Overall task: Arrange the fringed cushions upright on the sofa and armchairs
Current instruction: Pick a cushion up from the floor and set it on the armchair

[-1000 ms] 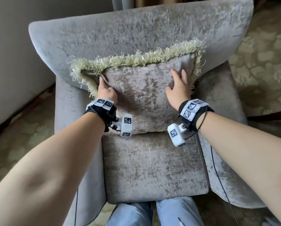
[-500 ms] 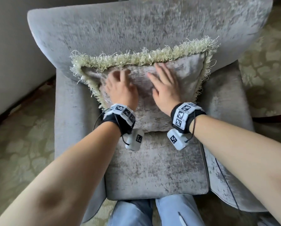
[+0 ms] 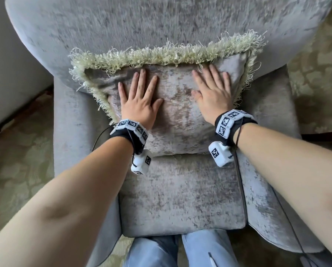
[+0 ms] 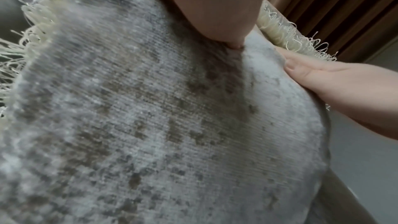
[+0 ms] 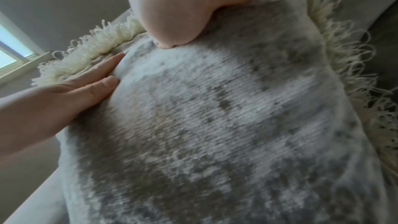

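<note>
The cushion (image 3: 177, 112) stands upright on the armchair (image 3: 161, 24), its back leaning against the chair's backrest and its lower edge resting on the seat pad (image 3: 180, 195); grey mottled velvet face toward the room; pale fringe (image 3: 161, 54) along the top edge and down both sides; the top right corner sits slightly higher than the left. The left hand (image 3: 140, 104) lies flat on the left half of the face, fingers straight and spread, palm pressed to the fabric, nothing gripped; the right hand (image 3: 213, 93) lies flat on the right half, fingers straight and close together, tips just below the top fringe, likewise gripping nothing. In the left wrist view the heel of the palm dents the velvet, and the fingers (image 4: 305, 69) of the other hand rest at the cushion's far edge beside the fringe; the right wrist view shows the same from the other side. Both wrists carry black bands with white marker blocks; cables trail from them. Jeans-clad knees (image 3: 180, 249) stand against the seat front; patterned carpet (image 3: 20, 151) surrounds the chair; a pale wall (image 3: 9, 70) to the left.
</note>
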`<control>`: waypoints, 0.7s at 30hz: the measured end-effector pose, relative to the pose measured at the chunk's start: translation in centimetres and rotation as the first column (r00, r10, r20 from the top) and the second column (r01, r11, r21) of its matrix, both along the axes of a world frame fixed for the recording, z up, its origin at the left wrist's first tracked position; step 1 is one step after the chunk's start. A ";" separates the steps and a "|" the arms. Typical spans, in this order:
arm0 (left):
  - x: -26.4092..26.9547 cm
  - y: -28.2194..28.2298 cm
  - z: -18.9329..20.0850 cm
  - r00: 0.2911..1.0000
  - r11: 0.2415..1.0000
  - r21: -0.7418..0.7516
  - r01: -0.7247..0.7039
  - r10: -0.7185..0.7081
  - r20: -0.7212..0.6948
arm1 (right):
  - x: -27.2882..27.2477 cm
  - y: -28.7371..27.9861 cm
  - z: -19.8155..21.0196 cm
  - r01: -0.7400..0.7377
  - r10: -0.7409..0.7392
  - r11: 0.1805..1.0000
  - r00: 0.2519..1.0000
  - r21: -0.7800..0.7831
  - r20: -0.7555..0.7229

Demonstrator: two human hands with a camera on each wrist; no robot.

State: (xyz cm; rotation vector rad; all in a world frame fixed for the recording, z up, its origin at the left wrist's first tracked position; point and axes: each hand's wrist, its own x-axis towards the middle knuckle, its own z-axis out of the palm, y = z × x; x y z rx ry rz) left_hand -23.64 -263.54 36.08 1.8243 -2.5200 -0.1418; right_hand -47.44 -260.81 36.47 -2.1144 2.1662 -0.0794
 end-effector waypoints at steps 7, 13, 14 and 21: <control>1.5 -0.5 -0.5 0.992 0.992 -0.014 -0.126 0.126 0.014 | -4.0 0.7 -0.6 0.208 -0.207 0.978 0.975 0.002 0.079; 4.9 1.8 -1.6 0.811 0.834 0.030 -0.551 0.543 -0.217 | -3.6 3.0 -1.7 0.586 -0.444 0.804 0.707 -0.103 0.551; 5.6 2.6 -2.1 0.739 0.785 0.066 -0.615 0.604 -0.298 | -3.3 3.5 -2.2 0.659 -0.508 0.752 0.582 -0.002 0.635; 4.7 3.2 -2.9 0.440 0.547 0.614 -0.570 0.833 -0.334 | -2.0 3.7 -3.1 0.634 -0.734 0.628 0.288 0.451 0.615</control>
